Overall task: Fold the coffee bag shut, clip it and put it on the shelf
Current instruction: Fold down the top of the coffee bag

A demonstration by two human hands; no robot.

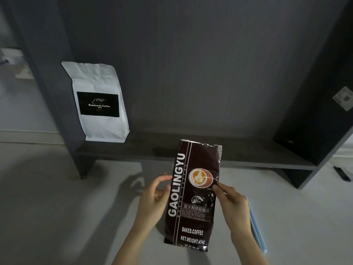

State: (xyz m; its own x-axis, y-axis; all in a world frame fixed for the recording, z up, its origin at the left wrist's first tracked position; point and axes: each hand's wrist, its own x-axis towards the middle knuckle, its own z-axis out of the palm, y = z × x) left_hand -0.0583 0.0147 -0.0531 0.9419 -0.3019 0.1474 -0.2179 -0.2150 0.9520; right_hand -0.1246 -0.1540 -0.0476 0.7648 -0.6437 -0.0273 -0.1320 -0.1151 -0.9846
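grey floor; coffee bag upright between both hands.

Coffee bag upright between both hands, shelf behind, second bag on shelf's left end

Shelf open — white bag (far left) blocks.

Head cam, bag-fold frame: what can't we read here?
- Left hand contact with the dark bag: the bag's edge hides the fingertips.
- Clip: none identifiable; a blue item sits partly behind the right hand.
- Small black object on the floor, right: too small to identify.
- Sticker: blurred.
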